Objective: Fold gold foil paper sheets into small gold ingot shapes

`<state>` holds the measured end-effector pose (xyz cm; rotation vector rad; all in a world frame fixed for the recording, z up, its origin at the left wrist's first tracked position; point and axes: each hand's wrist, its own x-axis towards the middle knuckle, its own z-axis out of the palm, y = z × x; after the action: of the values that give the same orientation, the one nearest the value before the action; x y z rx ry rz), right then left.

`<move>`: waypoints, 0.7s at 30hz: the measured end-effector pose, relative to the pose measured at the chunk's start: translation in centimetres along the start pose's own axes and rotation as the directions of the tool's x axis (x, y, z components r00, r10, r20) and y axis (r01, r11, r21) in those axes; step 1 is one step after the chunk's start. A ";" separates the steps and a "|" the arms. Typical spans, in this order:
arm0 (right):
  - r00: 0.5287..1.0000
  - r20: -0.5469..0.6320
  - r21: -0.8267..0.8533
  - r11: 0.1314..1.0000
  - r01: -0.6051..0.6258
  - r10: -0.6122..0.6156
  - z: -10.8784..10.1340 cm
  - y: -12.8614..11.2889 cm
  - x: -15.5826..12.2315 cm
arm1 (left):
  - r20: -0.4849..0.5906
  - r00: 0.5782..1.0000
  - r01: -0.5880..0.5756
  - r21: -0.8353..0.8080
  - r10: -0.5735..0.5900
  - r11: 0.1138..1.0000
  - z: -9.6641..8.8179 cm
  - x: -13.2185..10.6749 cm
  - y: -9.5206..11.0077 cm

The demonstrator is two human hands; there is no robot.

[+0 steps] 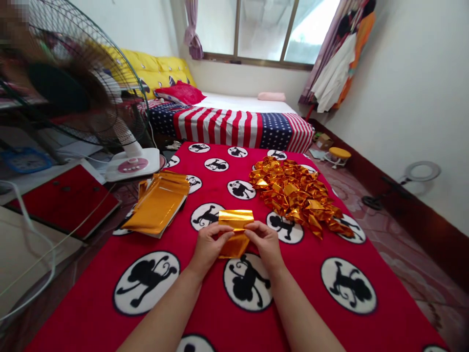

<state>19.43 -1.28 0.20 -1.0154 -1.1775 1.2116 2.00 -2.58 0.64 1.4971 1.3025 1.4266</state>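
Between my two hands is a sheet of shiny gold foil paper [236, 220], partly folded, with a crease running across its middle. My left hand [212, 243] pinches its left edge between thumb and fingers. On the opposite edge, my right hand [266, 240] pinches the same sheet. To the left lies a stack of flat gold foil sheets [161, 200]. A heap of folded gold foil pieces [293, 188] spreads over the cloth to the right.
A red cloth with monkey prints [293, 288] covers the table. An electric fan [134, 164] stands at the left, close to the foil stack. Beyond the table is a bed [227, 124]. A yellow stool [339, 153] and a ring light [423, 171] are on the right.
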 end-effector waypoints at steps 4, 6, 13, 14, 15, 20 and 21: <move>0.999 -0.034 -0.005 0.999 -0.039 0.039 0.1 -0.2 0.1 | 0.016 0.999 -0.048 0.005 0.048 0.999 0.1 0.4 -0.2; 0.998 -0.035 0.006 0.999 -0.052 0.052 0.1 -0.2 0.1 | 0.029 0.998 -0.063 0.001 0.062 0.998 -0.1 0.6 -0.4; 0.995 -0.035 0.070 0.993 -0.091 0.094 0.0 0.2 0.4 | 0.099 0.993 -0.060 0.036 0.057 0.998 -2.0 1.7 -0.6; 0.996 -0.035 0.070 0.994 -0.085 0.088 0.1 0.2 0.4 | 0.109 0.992 -0.074 0.062 0.067 0.995 -2.3 2.1 -0.5; 0.996 -0.039 0.068 0.995 -0.074 0.077 0.1 0.1 0.6 | 0.120 0.990 -0.086 0.080 0.076 0.993 -2.6 2.5 -0.4; 0.998 -0.044 0.072 0.996 -0.043 0.046 0.8 -0.4 2.0 | 0.213 0.975 -0.072 0.005 0.069 0.997 -3.2 4.5 0.2; 0.999 -0.036 0.070 0.997 -0.036 0.039 1.0 -0.5 2.3 | 0.200 0.978 -0.053 -0.042 0.060 0.998 -3.2 4.8 0.1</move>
<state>18.45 0.96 1.11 -1.0077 -1.0841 1.2492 -1.56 1.45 2.68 1.6197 1.1128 1.2890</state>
